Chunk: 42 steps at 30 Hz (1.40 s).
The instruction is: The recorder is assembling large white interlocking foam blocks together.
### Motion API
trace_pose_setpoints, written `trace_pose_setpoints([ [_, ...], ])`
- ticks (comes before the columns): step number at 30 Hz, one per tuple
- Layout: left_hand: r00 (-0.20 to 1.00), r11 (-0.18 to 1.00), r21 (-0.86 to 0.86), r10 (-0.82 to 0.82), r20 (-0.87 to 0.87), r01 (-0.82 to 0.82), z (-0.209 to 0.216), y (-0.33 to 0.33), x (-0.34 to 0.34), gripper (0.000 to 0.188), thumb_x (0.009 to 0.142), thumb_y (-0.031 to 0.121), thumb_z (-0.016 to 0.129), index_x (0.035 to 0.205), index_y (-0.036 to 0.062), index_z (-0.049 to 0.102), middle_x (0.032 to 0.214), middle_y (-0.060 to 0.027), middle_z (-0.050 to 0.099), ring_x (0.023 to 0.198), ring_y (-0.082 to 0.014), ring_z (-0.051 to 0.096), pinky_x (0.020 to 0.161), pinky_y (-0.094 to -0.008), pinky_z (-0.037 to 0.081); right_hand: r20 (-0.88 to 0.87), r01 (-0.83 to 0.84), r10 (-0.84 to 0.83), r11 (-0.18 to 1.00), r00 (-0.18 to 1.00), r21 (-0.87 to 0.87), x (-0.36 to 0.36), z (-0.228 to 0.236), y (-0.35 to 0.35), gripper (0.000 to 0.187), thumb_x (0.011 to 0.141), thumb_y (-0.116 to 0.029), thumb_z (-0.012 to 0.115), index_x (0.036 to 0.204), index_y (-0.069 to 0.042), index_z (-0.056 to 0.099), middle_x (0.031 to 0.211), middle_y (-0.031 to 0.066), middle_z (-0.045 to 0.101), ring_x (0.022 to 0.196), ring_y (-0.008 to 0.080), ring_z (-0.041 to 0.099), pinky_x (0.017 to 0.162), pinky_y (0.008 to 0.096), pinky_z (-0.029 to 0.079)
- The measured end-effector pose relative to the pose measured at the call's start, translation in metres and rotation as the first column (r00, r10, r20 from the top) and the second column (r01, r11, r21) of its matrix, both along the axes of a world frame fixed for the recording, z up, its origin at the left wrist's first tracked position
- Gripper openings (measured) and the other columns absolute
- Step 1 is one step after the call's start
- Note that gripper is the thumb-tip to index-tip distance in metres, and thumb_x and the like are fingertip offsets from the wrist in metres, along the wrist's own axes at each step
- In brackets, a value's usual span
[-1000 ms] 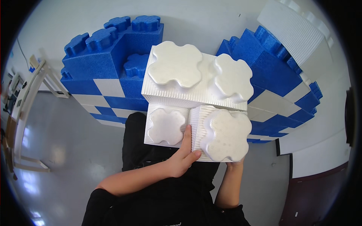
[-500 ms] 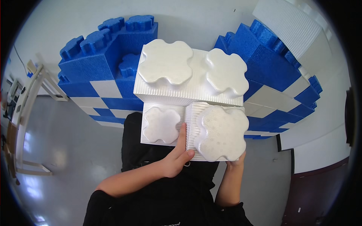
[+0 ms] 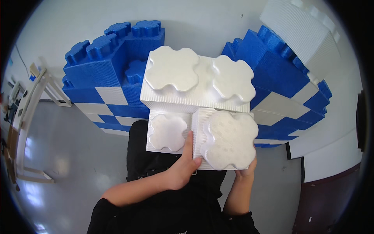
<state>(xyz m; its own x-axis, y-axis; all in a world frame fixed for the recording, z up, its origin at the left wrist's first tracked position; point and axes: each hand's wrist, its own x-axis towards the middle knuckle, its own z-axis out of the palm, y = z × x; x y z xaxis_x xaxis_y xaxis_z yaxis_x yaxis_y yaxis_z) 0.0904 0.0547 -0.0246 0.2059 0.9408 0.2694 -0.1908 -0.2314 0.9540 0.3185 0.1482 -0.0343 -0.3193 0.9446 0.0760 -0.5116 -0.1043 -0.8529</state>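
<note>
Both hands hug a stack of big white foam blocks [image 3: 198,113]: left hand [image 3: 183,171] fingers wrap the near block's edge, right hand [image 3: 245,169] mostly hidden under it, fingers unclear. Blue-and-white block wall [image 3: 113,85] beyond the fingertips looks half-built, so these aren't placed yet.

Long block [image 3: 194,84] sits on two smaller blocks: one left [image 3: 167,132], one right [image 3: 228,140], side by side. Block wall [image 3: 113,74] stands behind.
</note>
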Motion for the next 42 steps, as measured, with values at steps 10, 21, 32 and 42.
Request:
trace_pose_setpoints([
  [10, 0.88, 0.989, 0.102, 0.14, -0.453, -0.105, 0.038, -0.01, 0.029, 0.097, 0.1, 0.042, 0.045, 0.137, -0.0252, -0.014, 0.145, -0.0484, -0.01, 0.14, -0.0587, -0.013, 0.116, -0.0558, -0.002, 0.21, 0.186, -0.248, 0.944, 0.946, 0.273, 0.012, -0.005, 0.012, 0.066, 0.102, -0.047, 0.038, 0.149, -0.001, 0.03, 0.149, 0.0168, 0.04, 0.135, 0.0293, 0.043, 0.113, 0.0435, 0.034],
  [21, 0.927, 0.989, 0.141, 0.099, -0.362, -0.05, 0.048, -0.051, -0.029, 0.095, 0.097, 0.034, 0.049, 0.142, -0.0198, -0.016, 0.151, -0.0418, -0.008, 0.145, -0.0493, -0.006, 0.119, -0.0455, 0.001, 0.13, -0.172, 0.16, 0.981, 0.979, 0.09, -0.01, 0.02, -0.051, 0.072, 0.101, -0.052, 0.037, 0.151, -0.002, 0.025, 0.152, 0.0148, 0.037, 0.139, 0.027, 0.038, 0.114, 0.0416, 0.031],
  [32, 0.93, 0.917, -0.153, 0.364, -0.056, -0.368, 0.037, -0.08, -0.072, 0.085, 0.094, 0.04, 0.047, 0.153, -0.0049, 0.006, 0.157, -0.0193, 0.021, 0.145, -0.0277, 0.023, 0.116, -0.0395, 0.021, 0.164, -0.517, 0.497, 0.849, 0.852, 0.112, -0.088, 0.026, -0.038, 0.083, 0.1, -0.05, 0.041, 0.154, 0.003, 0.008, 0.159, 0.0147, 0.018, 0.147, 0.0238, 0.014, 0.118, 0.0356, 0.011],
  [42, 0.848, 0.837, -0.141, 0.515, -0.125, -0.529, -0.013, -0.077, -0.084, 0.068, 0.098, 0.048, 0.038, 0.14, -0.0055, 0.04, 0.136, -0.0165, 0.051, 0.124, -0.0247, 0.05, 0.103, -0.0367, 0.039, 0.241, -0.421, 0.38, 0.895, 0.893, 0.146, -0.111, 0.011, -0.028, 0.078, 0.103, -0.038, 0.038, 0.15, 0.011, 0.001, 0.16, 0.0225, 0.01, 0.148, 0.0267, 0.008, 0.118, 0.0334, 0.009],
])
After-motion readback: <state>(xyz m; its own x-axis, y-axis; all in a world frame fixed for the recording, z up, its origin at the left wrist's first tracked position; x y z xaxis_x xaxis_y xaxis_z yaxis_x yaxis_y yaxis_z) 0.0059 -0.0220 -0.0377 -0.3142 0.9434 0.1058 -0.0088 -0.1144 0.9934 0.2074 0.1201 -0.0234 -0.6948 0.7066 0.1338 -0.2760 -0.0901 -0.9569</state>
